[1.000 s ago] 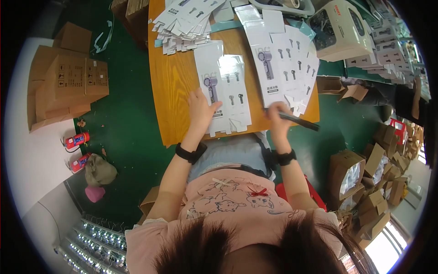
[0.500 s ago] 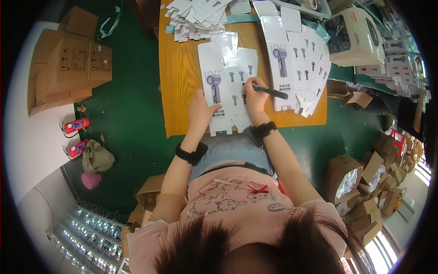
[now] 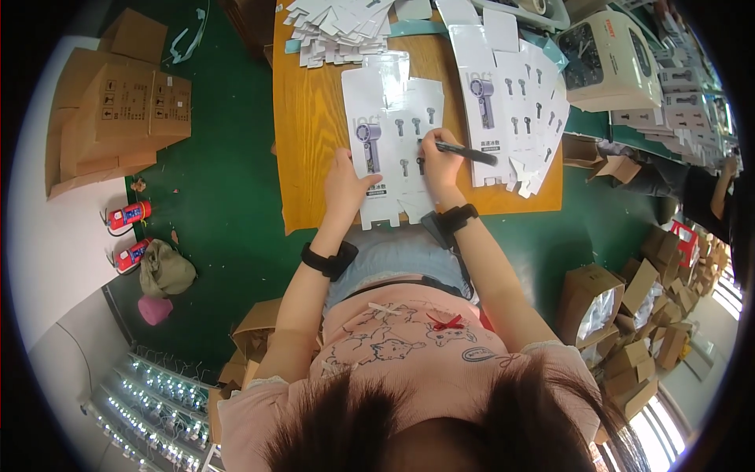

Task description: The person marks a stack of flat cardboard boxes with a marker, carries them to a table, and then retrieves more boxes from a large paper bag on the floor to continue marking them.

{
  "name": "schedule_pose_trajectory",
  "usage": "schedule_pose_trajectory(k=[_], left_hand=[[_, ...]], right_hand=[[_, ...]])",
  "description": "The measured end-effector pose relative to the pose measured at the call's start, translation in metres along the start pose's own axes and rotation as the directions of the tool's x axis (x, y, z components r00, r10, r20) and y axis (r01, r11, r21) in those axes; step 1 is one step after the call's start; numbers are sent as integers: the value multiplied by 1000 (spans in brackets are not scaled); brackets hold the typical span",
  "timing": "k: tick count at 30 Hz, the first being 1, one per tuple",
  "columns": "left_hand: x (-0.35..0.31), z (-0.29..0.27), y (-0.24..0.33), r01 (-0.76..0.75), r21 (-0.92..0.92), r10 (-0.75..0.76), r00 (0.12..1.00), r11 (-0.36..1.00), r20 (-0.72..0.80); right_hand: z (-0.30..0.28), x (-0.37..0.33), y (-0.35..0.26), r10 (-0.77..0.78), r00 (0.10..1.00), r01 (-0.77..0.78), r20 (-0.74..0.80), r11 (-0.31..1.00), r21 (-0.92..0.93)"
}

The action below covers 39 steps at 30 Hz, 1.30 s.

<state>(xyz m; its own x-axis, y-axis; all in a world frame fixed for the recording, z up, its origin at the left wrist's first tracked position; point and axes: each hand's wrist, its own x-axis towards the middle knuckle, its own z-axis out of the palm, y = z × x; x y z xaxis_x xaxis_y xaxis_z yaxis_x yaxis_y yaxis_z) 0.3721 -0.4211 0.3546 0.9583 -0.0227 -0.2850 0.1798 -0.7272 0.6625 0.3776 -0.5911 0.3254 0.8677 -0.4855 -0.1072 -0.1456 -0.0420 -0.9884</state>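
A white flattened carton (image 3: pixel 401 185) printed with a purple handheld fan lies on the wooden table in front of me. My left hand (image 3: pixel 344 187) rests along its left edge, fingers stretched out and thumb lying on the printed face. My right hand (image 3: pixel 443 169) is closed around a black pen (image 3: pixel 470 153) and rests on the carton's right side. The pen slants out to the right above the hand; its tip is hidden by my fingers. Right of it, a fanned stack of similar flat cartons (image 3: pixel 489 141) lies on the table.
More flat cartons (image 3: pixel 334 35) are heaped at the table's far left. A cream-coloured machine (image 3: pixel 609 63) stands at the far right. Brown boxes (image 3: pixel 130 110) and fire extinguishers (image 3: pixel 128 214) are on the left; open boxes (image 3: pixel 591 303) crowd the right floor. Another person's arm (image 3: pixel 722 189) shows at far right.
My hands, the pen and the carton keep nearly the same places. The whole view has shifted very slightly.
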Motion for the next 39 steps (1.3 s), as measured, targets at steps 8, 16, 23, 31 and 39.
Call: schedule_pose_trajectory(k=[8,16,23,31,39], left_hand=[[0,2,-2,38,-8,-38,999,999,-4],[2,2,1,50,19,-50,999,999,0],[-1,-6,2,55,-83,-51,998,995,48],[7,-35,92,-30,-772,196,973,635,124],[31,22,107,-509,86,516,839,857,-173]], right_hand=[[-46,-29,1,-59,889,146,454,977,-158],[-42,-38,0,-193,839,356,508,902,-245],[-57,-39,-4,-23,915,54,403,996,-66],[-155,-26,-55,-61,918,212,-392,911,353],[-155,-28,-58,-114,866,279,-486,918,282]])
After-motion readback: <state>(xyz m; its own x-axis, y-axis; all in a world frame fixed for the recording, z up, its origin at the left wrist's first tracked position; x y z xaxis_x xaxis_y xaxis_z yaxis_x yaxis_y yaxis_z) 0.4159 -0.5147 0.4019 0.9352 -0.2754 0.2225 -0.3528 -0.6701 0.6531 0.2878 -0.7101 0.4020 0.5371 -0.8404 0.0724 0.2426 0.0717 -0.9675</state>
